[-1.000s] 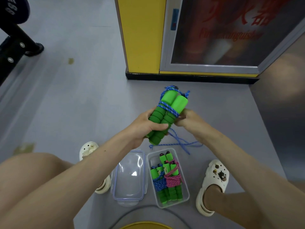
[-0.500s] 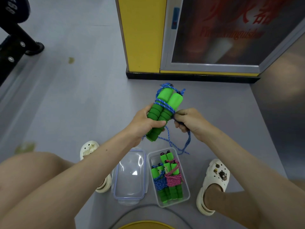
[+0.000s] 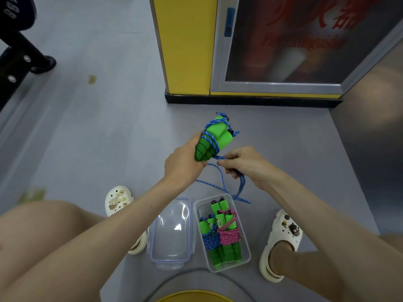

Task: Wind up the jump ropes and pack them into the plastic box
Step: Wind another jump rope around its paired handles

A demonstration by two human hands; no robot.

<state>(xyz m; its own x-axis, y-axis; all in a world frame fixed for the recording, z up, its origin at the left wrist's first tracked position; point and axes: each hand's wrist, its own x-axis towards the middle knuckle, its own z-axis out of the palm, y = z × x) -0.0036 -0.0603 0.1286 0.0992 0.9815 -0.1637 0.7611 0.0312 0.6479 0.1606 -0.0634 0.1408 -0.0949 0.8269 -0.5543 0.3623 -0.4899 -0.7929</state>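
Green handles (image 3: 214, 138) are being clasped in the left grip (image 3: 185, 165), long axis tilted up-right; loose blue rope (image 3: 241, 185) is being pinched by the right grip (image 3: 243, 164) beside their lower end, above the plastic box (image 3: 204, 207).

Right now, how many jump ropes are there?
3: one blue jump rope in the left hand and right hand, a blue bundle and a pink bundle in the plastic box. More may hide underneath.

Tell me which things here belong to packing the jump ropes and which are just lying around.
Job: green foam-handled jump rope with blue cord, in left hand and right hand; clear plastic box holding two wound ropes; clear plastic lid.
Lying about: white clogs; yellow pillar; glass-fronted cabinet; black metal stand.
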